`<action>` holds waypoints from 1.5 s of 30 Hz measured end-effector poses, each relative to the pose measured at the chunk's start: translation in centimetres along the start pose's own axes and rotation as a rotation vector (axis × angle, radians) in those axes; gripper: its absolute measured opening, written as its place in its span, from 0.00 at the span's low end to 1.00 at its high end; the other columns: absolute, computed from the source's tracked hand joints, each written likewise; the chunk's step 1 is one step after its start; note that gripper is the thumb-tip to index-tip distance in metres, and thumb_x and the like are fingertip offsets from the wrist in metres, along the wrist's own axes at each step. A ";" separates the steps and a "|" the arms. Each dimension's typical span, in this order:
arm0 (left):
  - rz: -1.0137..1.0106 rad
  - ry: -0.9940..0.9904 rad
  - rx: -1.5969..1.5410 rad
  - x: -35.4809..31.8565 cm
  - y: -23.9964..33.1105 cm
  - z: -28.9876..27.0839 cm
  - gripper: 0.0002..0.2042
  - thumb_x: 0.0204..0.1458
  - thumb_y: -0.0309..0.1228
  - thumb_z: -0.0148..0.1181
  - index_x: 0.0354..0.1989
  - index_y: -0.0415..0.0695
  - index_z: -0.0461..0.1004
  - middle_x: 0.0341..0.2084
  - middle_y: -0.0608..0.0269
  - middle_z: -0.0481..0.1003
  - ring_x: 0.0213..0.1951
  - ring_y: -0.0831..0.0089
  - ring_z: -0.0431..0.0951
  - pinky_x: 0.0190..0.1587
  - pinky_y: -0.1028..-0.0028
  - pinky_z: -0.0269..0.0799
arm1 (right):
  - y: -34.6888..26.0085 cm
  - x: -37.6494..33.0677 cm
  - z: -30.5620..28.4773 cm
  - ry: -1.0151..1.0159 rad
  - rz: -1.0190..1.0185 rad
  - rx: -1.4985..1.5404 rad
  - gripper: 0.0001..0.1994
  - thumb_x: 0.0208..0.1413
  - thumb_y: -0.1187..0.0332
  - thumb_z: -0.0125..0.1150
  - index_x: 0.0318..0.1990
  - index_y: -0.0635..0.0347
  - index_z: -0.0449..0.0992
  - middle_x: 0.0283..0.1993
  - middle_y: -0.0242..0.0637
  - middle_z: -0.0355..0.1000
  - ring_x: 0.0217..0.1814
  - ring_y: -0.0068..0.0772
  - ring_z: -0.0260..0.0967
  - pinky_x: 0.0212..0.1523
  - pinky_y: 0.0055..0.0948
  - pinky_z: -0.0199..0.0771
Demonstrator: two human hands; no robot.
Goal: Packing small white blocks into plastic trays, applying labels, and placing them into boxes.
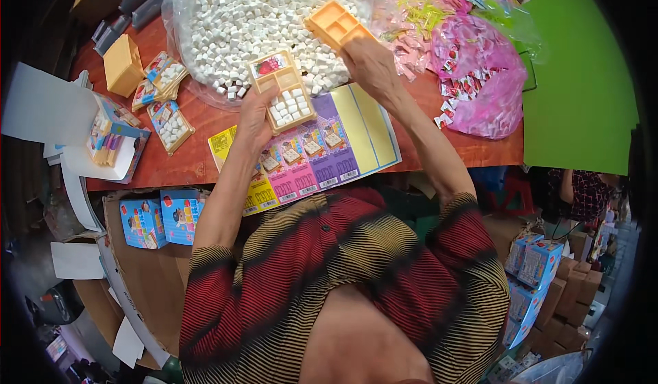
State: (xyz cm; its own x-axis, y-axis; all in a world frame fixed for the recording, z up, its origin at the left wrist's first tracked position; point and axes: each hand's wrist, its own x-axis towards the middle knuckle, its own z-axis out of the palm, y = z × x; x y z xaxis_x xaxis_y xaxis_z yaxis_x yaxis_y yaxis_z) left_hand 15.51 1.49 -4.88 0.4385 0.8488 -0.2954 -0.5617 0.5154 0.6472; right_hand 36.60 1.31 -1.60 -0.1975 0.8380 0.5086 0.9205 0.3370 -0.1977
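My left hand (253, 120) grips a pale orange compartment tray (288, 80) by its left side. White cubes (290, 106) fill the near part of this tray, and a small packet with a strawberry picture (268, 65) lies in its far compartment. Farther right, my right hand (371, 65) is closed round the near end of a second orange compartment tray (334, 23), tilted above the heap. No cubes show in its visible compartments. Beneath both trays spreads a big heap of loose white cubes (233, 21) on clear plastic.
Filled trays (170, 125) and a stack of orange trays (123, 65) stand at the left. Printed card sheets (370, 127) lie at the table's near edge. A pink bag of small packets (480, 76) sits right. Blue boxes (181, 216) rest in a carton below.
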 end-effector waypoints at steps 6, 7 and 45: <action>0.059 0.035 0.106 -2.1 -1.0 -0.2 0.16 0.43 0.21 0.49 0.43 0.37 0.60 0.35 0.57 0.69 0.35 0.71 0.72 0.36 0.73 0.71 | -1.1 -5.2 -0.5 -0.419 -0.001 0.025 0.13 0.34 0.65 0.59 0.28 0.59 0.66 0.30 0.37 0.64 0.37 0.36 0.61 0.37 0.33 0.57; 0.050 0.016 0.155 -2.0 -1.2 -0.6 0.15 0.43 0.21 0.49 0.42 0.38 0.61 0.34 0.58 0.69 0.35 0.73 0.72 0.36 0.74 0.71 | -1.2 -5.3 -0.5 -0.383 -0.019 0.025 0.14 0.33 0.65 0.59 0.29 0.60 0.66 0.31 0.38 0.64 0.37 0.36 0.60 0.37 0.33 0.56; -0.207 -0.165 0.359 -2.7 1.4 0.4 0.16 0.42 0.25 0.53 0.43 0.38 0.62 0.36 0.60 0.70 0.35 0.75 0.71 0.38 0.76 0.69 | -4.9 -7.2 -1.0 -0.218 -0.095 0.025 0.15 0.42 0.68 0.52 0.41 0.57 0.65 0.43 0.36 0.62 0.49 0.35 0.56 0.50 0.44 0.49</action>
State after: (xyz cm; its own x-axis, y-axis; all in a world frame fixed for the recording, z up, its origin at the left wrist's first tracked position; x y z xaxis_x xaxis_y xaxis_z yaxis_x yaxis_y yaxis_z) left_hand 13.77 -0.07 -2.91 0.6383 0.6869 -0.3474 -0.1838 0.5743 0.7977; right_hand 33.81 -6.84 -3.44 -0.3531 0.8740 0.3339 0.8864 0.4267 -0.1796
